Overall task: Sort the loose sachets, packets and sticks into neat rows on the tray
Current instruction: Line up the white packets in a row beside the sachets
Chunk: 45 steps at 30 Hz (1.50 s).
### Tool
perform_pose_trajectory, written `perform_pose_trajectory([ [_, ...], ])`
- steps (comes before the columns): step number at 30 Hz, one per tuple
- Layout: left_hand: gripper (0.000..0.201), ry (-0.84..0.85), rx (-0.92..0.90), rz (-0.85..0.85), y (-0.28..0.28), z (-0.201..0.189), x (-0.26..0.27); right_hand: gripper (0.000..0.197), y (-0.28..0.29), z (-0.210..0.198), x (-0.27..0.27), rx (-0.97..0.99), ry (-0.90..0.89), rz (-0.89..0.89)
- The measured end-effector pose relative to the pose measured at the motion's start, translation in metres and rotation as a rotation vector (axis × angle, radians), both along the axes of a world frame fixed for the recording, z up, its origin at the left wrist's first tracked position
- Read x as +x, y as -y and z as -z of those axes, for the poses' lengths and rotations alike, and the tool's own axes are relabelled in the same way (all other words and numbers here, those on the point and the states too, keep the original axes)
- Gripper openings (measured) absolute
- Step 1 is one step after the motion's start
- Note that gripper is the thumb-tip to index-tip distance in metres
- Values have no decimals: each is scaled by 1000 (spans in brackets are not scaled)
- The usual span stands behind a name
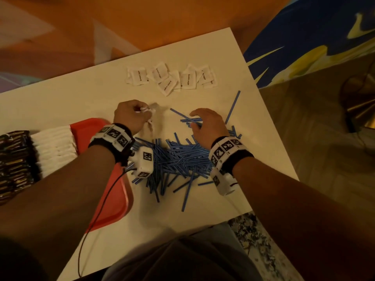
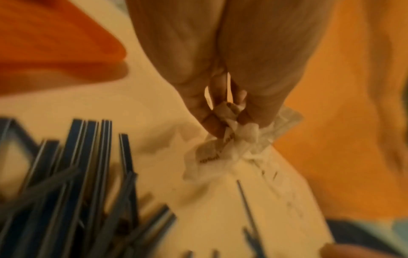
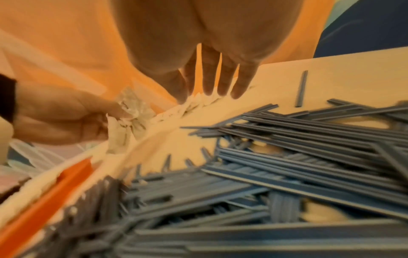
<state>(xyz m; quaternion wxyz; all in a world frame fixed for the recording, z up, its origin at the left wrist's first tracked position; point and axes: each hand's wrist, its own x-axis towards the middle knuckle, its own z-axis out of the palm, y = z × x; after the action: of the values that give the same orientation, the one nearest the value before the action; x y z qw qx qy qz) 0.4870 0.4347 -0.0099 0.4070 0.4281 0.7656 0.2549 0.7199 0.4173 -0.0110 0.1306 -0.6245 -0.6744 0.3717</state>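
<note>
left hand (image 1: 129, 115) hovers over the white bench (image 1: 203, 47), grip tight w/ fingers (image 2: 212, 120) curled round a crumpled bunch of white sachets (image 2: 223, 150), held just above the bench surface. right hand (image 1: 207, 123) is over the far edge of the blue stick pile (image 1: 178, 159), grip wide, fingers (image 3: 223, 82) straight & spread, holding nothing; can't tell if the tips touch the sticks. more white sachets marked "brown sugar" (image 1: 172, 78) lie in a loose overlapping cluster near the far side of the bench, well apart from both hands. a few single sticks lie off the pile, one (image 1: 233, 106) to the right of the right hand. red tray (image 1: 113, 191) sits at the left of the bench, partly under the left forearm; on its left end are neat rows of white packets (image 1: 54, 151) & dark shiny packets (image 1: 14, 163) beside them.
</note>
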Motion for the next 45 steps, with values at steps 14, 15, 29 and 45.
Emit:
perform_pose_trajectory([
  [14,25,972,112,-409,80,-61,-11,17,40,-84,-105,92,-260,-211],
  [15,25,977,131,-427,87,-66,-15,14,46,-90,-111,70,-272,-202],
  [29,36,1107,59,-673,195,-128,-123,14,147,-126,-241,-212,-602,-23],
  [45,20,621,242,-197,274,-138,-232,7,204,-137,-331,-236,-767,316],
])
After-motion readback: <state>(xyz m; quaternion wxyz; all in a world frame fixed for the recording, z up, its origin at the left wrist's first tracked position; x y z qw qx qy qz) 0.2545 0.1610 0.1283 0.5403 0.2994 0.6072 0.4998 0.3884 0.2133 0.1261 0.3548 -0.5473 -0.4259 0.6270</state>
